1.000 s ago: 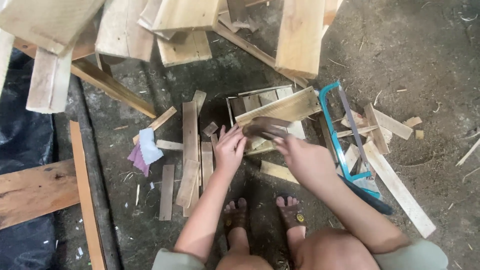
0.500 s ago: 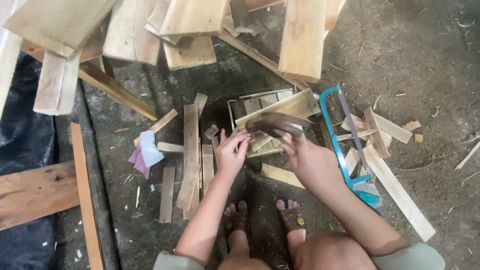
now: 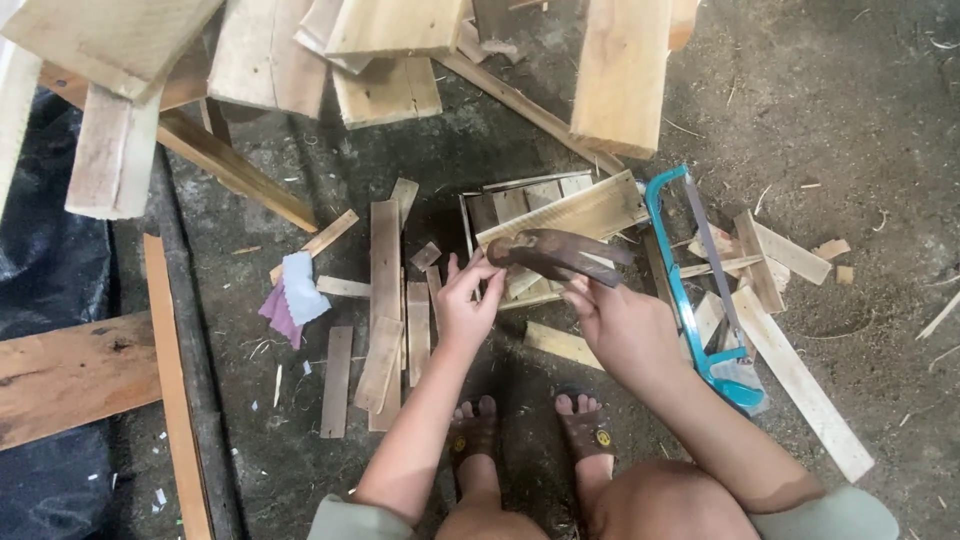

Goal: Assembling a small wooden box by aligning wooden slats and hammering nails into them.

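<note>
My right hand (image 3: 618, 325) grips the handle of a dark brown hammer (image 3: 555, 255), whose head hangs just above a small frame of pale wooden slats (image 3: 575, 205) lying on the dirt floor. My left hand (image 3: 468, 308) rests at the frame's near left edge, fingers pinched against a slat; anything small between the fingertips is too tiny to make out. The hammer head is a finger's width right of my left fingertips. My two feet in brown sandals (image 3: 478, 435) are planted just below the hands.
Loose slats (image 3: 385, 270) lie left of the frame. A teal hacksaw (image 3: 690, 285) and offcuts (image 3: 765, 260) lie on the right. Purple and pale blue cloth scraps (image 3: 290, 298) sit further left. Heavy planks (image 3: 385, 60) overhang the top, with black sheeting (image 3: 45, 270) at far left.
The hammer has shifted slightly right and up over the frame, its head blurred by motion. My left hand stays at the frame's edge. The view has drifted a little.
</note>
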